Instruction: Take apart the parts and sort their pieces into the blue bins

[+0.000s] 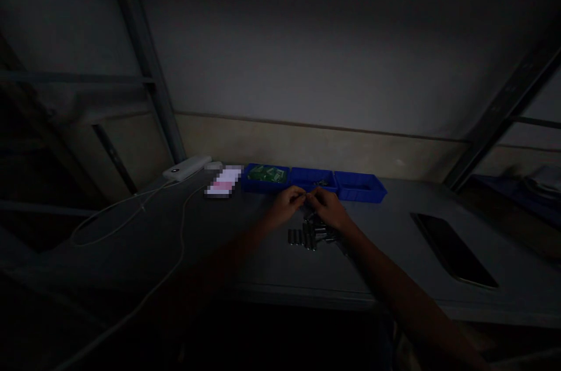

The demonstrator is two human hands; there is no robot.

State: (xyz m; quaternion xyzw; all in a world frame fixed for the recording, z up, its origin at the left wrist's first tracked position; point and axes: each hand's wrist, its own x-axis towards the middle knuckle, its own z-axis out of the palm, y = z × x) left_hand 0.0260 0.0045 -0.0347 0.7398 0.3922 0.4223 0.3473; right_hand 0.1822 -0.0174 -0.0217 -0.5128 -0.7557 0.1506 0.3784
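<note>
The scene is dim. My left hand and my right hand meet fingertip to fingertip over the grey table, both pinched closed on a small part too tiny to name. Just below them lies a cluster of several small metal cylinders. Behind the hands stand three blue bins in a row: the left bin holds green pieces, the middle bin holds small parts, and I cannot tell what is in the right bin.
A dark phone lies flat at the right. A lit phone screen and a white power bank with white cables sit at the left. Metal shelf posts rise on both sides against the wall.
</note>
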